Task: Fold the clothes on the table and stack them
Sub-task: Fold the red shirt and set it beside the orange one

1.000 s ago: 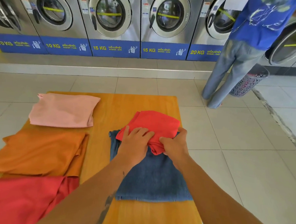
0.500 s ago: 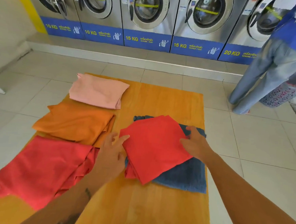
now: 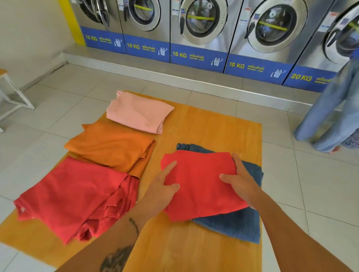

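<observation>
1. Head view, centre right of the frame: your folded red cloth point(image 3: 200, 186) lies on the folded blue denim piece point(image 3: 240, 223), which lies flat on the desk point(image 3: 187, 253). The red one sits askew, its near corner hanging past the denim's left edge.
2. Your left hand point(image 3: 162, 190) is spread, forefinger and thumb resting on the cloth's left edge. Your right hand point(image 3: 240, 183) is loosely spread too, thumb on top and fingers curled at the right edge; whether they reach under the cloth I cannot tell.
3. Left side of the frame: a pink cloth point(image 3: 140, 112) folded at the far end, an orange cloth point(image 3: 112, 146) below it, and a larger red cloth point(image 3: 74, 196) nearest you, rumpled at its near right corner.
4. Handling, as a judgement: all of it looks light, soft and limp, so it will sag and slide. Take each piece by its edges or corners with both hands and smooth it flat. The denim seems stiffer, a fair base.
</observation>
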`<act>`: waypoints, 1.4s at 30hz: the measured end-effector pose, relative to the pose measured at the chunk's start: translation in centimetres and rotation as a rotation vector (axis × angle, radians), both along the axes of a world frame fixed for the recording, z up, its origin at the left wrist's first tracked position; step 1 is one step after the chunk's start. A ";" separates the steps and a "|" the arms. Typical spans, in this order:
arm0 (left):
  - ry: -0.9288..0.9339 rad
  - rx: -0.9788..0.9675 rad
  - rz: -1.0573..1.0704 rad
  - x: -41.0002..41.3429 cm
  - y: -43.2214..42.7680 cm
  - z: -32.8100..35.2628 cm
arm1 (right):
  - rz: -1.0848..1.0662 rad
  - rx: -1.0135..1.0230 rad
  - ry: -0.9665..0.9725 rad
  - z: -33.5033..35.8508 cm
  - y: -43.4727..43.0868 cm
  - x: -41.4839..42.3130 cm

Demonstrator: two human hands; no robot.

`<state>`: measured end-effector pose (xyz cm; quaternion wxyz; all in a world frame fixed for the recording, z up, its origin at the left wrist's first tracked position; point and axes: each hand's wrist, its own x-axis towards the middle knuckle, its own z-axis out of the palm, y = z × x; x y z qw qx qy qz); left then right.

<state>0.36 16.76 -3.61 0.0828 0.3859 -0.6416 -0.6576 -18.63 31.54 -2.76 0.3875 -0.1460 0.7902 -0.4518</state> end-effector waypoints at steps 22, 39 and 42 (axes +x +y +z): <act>0.030 0.071 -0.197 14.5 -11.4 4.7 | -0.165 -0.142 0.133 3.4 -5.3 17.5; -0.281 -0.371 -0.130 31.2 -24.4 -2.7 | 0.083 0.035 0.085 -3.3 -18.4 35.6; -0.272 -0.499 -0.103 30.4 -24.3 -2.3 | 0.068 0.058 0.025 -2.8 -17.9 34.4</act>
